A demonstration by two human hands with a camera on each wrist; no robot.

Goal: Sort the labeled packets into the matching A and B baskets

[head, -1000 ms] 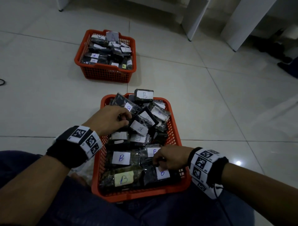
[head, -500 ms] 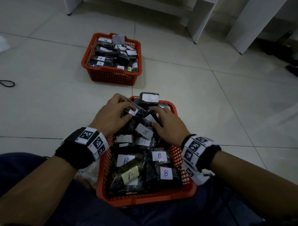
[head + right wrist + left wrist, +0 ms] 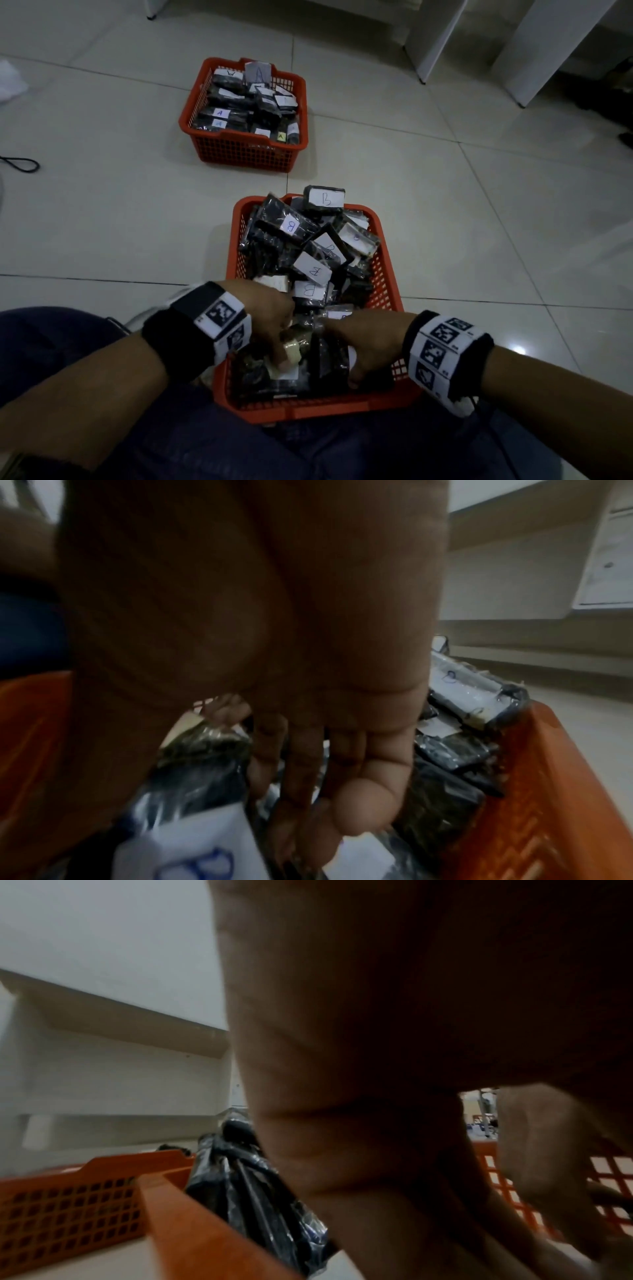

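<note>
On the tiled floor (image 3: 102, 222), between a seated person's knees, sits the near orange basket (image 3: 385, 260), heaped with dark plastic-wrapped packets (image 3: 274, 246) whose white slips read "B". Both hands work the end of that basket closest to the person. The left hand (image 3: 270, 315) dips in with fingers curled down onto a packet with a pale yellowish label (image 3: 291, 354); whether the fingers actually pinch it cannot be told. The right hand (image 3: 368, 337) reaches in beside it, fingers bent among the packets, and the right wrist view shows them tucked against a packet (image 3: 192, 842) marked "B", though a firm grip is not clear. The hands appear to be leafing through the pile to read labels and root out strays. 1 slip near the middle of that basket (image 3: 313, 270) is hard to read and might be an "A". Beyond the near basket, well apart, a 2nd orange basket (image 3: 246, 150) holds packets marked "A", with an upright card (image 3: 258, 72) reading "A". Patterned marker bands (image 3: 219, 317) wrap both wrists.
</note>
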